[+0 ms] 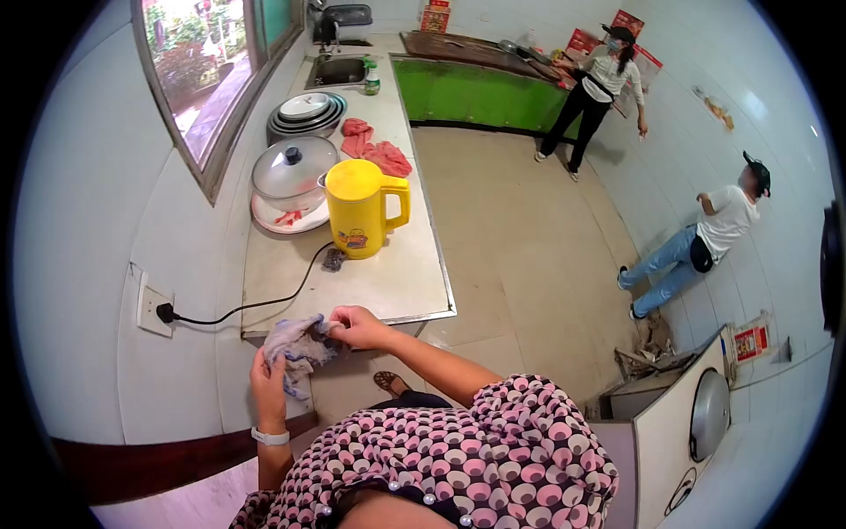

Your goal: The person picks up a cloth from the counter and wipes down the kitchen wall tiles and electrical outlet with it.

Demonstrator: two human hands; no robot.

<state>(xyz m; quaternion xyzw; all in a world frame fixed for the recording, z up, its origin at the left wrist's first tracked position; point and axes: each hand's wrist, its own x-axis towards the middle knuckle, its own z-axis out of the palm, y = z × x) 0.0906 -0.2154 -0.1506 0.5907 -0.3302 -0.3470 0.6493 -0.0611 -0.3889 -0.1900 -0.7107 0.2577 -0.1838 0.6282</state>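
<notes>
Left hand (268, 381) and right hand (359, 328) sit close together, apparently pinching.

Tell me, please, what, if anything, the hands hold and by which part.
A cloth: the left hand grips its left side, the right hand its right side.

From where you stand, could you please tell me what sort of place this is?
Probably a kitchen, judging by the sink, the nested bowls and the yellow jug along the counter.
</notes>
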